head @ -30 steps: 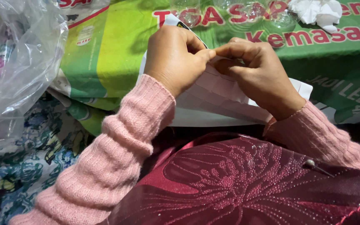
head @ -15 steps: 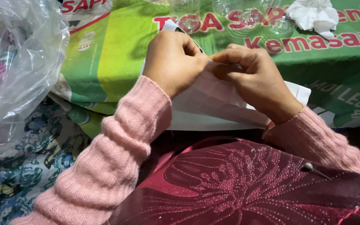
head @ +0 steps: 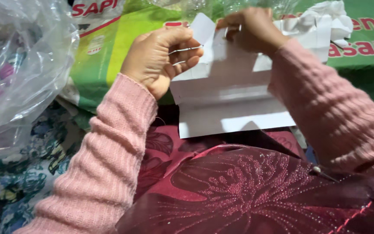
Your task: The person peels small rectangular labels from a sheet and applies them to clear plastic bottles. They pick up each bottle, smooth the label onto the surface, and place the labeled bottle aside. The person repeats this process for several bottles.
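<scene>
My left hand point(head: 159, 56) is closed on a thin metal wire or needle point(head: 186, 49) that sticks out past its fingers, right at the left edge of a folded white paper sheet point(head: 230, 102). My right hand point(head: 249, 28) is higher up and pinches the paper's upper part with closed fingers. The paper hangs in front of me over my lap, with an upturned flap point(head: 204, 28) between the two hands. Both arms wear pink knitted sleeves.
A green printed sack point(head: 109, 52) lies beneath and behind the hands. A crumpled clear plastic bag point(head: 18, 65) fills the left side. White crumpled material point(head: 336, 19) sits at the upper right. Dark red patterned cloth point(head: 247, 190) covers my lap, and floral fabric point(head: 14, 186) lies at lower left.
The hands were close together, pinching at one spot; now they have drawn apart, the right hand higher and farther right, and much more of the white paper shows.
</scene>
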